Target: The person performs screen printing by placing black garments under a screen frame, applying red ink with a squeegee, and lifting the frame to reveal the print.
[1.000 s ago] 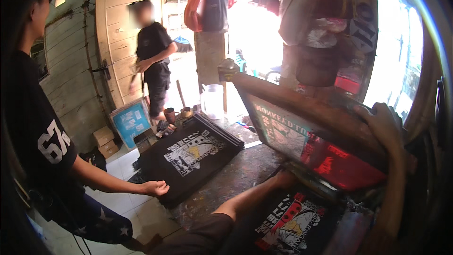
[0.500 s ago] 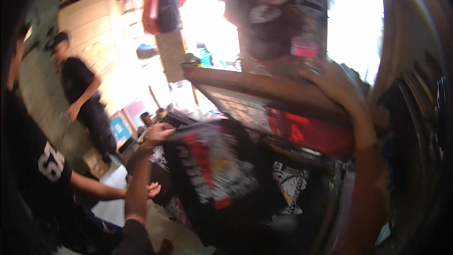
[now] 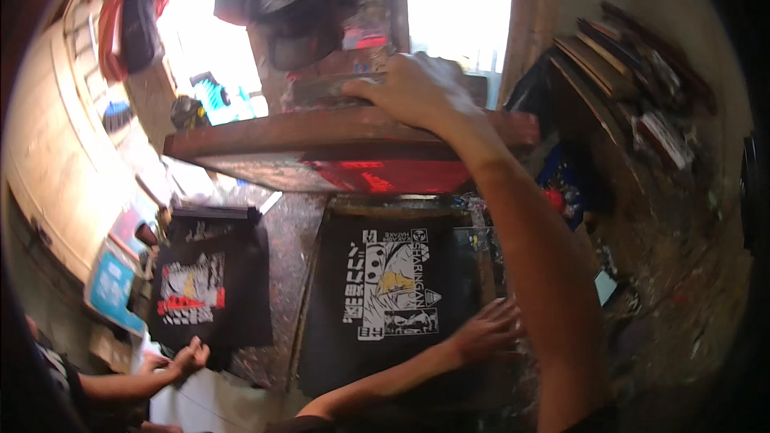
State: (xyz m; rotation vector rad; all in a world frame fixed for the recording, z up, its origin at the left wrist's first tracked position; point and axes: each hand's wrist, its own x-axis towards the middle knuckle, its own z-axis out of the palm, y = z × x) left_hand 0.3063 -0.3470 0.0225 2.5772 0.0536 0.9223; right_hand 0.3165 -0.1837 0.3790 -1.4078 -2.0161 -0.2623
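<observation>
The work looked to be between printing passes: the right hand (image 3: 421, 92) gripped the raised frame (image 3: 345, 135) by its upper edge, and the black shirt (image 3: 393, 289) lay flat below, print up. The left hand (image 3: 486, 332), fingers loosely spread, was at the shirt's right side, holding nothing visible. Lowering the frame would call for that hand to be clear. What the brown cup (image 3: 147, 232) and hanging red bag (image 3: 115, 40) held could not be told.

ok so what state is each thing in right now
screen frame: raised, tilted above the table
middle black cloth: spread out, printed white and yellow, no red showing
left black cloth: laid out, print includes red
left hand: open, by the middle black cloth's right side
right hand: at screen frame's top edge, grip partly hidden
blue board: propped up
</observation>
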